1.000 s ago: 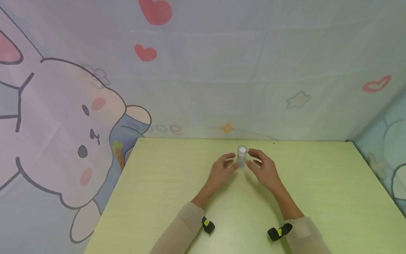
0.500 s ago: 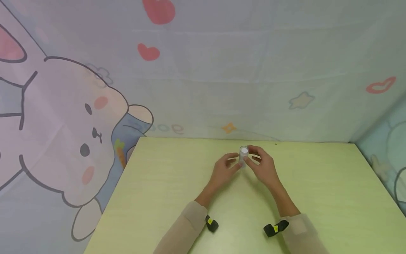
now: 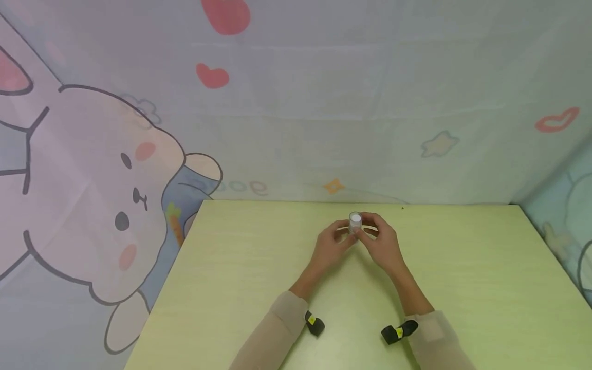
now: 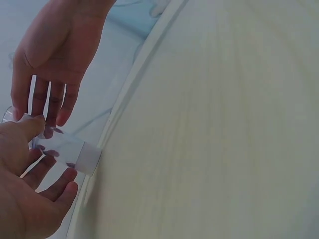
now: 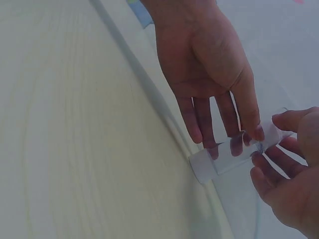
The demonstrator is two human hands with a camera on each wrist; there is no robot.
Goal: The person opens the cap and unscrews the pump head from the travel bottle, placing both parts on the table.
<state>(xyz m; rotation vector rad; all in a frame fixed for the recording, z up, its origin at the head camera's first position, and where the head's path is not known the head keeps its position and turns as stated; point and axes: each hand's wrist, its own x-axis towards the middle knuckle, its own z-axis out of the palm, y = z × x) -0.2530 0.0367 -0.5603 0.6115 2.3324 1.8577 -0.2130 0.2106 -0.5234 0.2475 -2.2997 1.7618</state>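
Observation:
A clear cylindrical bottle (image 3: 355,222) stands upright near the back of the table, with a whitish disc showing inside its round rim from above. In the left wrist view its white base (image 4: 89,159) is down close to the tabletop. My right hand (image 3: 384,244) grips the upper part between thumb and fingers. Lower on the bottle, my left hand (image 3: 330,244) holds it from the other side, its thumb in front and fingers behind. The clear wall (image 5: 230,160) shows between the fingers in the right wrist view.
The pale yellow-green table (image 3: 240,267) ends at a back edge just beyond the hands. Behind it hangs a printed cloth (image 3: 287,103) with hearts and a large rabbit. A black wrist camera sits at each cuff.
Both hands have moved inward from beside the bottle and closed on it, the right first and then the left. The bottle stays in about the same place.

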